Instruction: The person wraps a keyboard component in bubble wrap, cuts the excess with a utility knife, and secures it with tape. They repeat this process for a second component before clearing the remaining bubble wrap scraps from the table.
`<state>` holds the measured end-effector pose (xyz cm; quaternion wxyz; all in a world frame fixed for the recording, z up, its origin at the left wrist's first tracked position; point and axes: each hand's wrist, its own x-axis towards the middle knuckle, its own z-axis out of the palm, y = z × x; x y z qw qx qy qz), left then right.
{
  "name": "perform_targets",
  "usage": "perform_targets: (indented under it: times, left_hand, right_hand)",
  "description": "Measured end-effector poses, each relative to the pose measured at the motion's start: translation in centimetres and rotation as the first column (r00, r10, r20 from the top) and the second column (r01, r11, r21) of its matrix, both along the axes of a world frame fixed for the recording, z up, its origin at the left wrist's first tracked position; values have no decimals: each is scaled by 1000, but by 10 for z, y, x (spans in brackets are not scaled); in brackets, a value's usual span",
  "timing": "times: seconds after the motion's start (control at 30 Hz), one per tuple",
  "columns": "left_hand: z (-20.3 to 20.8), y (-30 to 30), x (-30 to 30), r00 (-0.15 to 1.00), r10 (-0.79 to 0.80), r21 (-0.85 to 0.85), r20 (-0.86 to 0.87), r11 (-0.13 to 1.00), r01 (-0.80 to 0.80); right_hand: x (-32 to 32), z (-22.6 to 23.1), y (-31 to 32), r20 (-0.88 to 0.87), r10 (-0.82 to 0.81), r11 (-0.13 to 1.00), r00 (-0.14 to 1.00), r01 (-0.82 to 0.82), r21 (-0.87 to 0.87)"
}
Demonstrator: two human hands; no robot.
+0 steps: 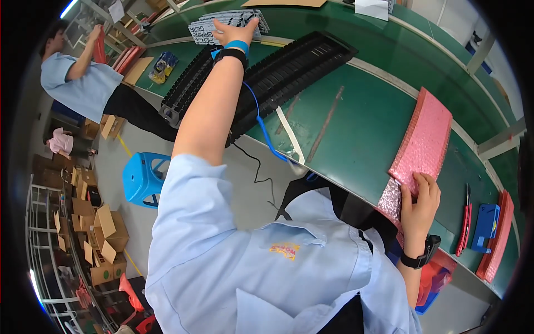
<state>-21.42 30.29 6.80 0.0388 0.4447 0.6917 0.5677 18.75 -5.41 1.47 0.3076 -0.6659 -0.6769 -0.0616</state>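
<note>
My left hand point(233, 34) is stretched to the far side of the bench, its fingers spread over a row of thin grey-and-black printed packages point(203, 33). Whether it touches them I cannot tell. A blue strap with a coiled blue cord circles that wrist. At the right, my right hand point(424, 201) holds the near end of a pink bubble wrap bag point(424, 136) lying on the bench. Its thumb and fingers are at the bag's mouth, beside a shiny flap point(390, 200).
Black slotted racks point(295, 67) stand on the green bench point(356, 122) below my left arm. Red-handled cutter point(465, 228), blue tool point(485, 228) and more pink bubble wrap point(497, 239) lie at right. A blue stool point(142, 178) and a co-worker point(83, 83) are at left.
</note>
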Motion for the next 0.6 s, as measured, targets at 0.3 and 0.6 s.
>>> perform_targets:
  times: [0.3, 0.6]
  left_hand:
    - [-15, 37, -43, 920, -161, -388, -356, 921, 11]
    - [22, 8, -46, 958, 284, 37, 31, 958, -285]
  right_hand:
    - [-1, 1, 1, -47, -2, 999, 999, 0, -45]
    - [-1, 1, 2, -38, -6, 999, 999, 4, -51]
